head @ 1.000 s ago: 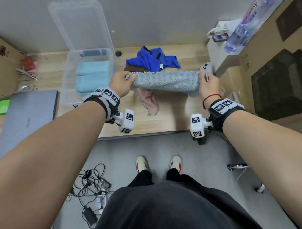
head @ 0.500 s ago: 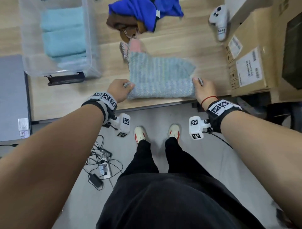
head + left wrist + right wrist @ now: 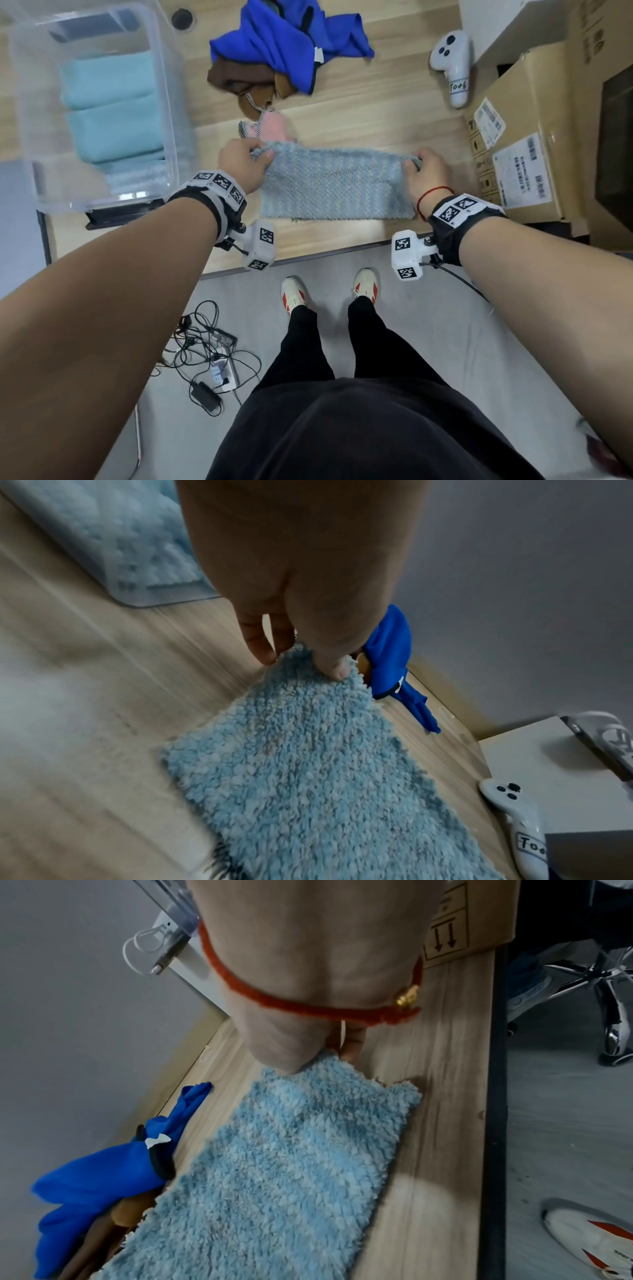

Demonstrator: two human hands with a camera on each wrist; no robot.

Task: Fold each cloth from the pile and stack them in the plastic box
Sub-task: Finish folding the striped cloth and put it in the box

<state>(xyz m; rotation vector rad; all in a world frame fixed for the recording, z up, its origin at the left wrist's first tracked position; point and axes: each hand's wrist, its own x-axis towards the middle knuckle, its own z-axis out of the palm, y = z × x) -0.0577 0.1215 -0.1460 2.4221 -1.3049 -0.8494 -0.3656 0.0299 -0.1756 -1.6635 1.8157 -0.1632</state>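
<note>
A fluffy light-blue cloth [image 3: 335, 186] [image 3: 308, 764] [image 3: 284, 1177] lies flat on the wooden table [image 3: 359, 109] near its front edge. My left hand [image 3: 265, 156] [image 3: 304, 661] pinches its far left corner between thumb and fingers. Its far right corner is pinched by my right hand [image 3: 411, 164] [image 3: 318, 1064]. The clear plastic box [image 3: 171, 120] stands at the left with folded pale-blue towels [image 3: 113, 113] inside. Behind the cloth is the pile: a blue cloth [image 3: 284, 44] [image 3: 103, 1172], a brown cloth [image 3: 236, 75] and a pink cloth [image 3: 272, 126].
A white controller [image 3: 452, 65] lies at the back right. A cardboard box [image 3: 520, 144] stands just right of my right hand. The box lid's black latch [image 3: 120, 214] sits by my left wrist. Cables [image 3: 205, 353] lie on the floor below the table edge.
The cloth was held up in the air, then laid on the table with my hands at its near edge. Now both hands are at its far edge and the cloth looks shorter front to back.
</note>
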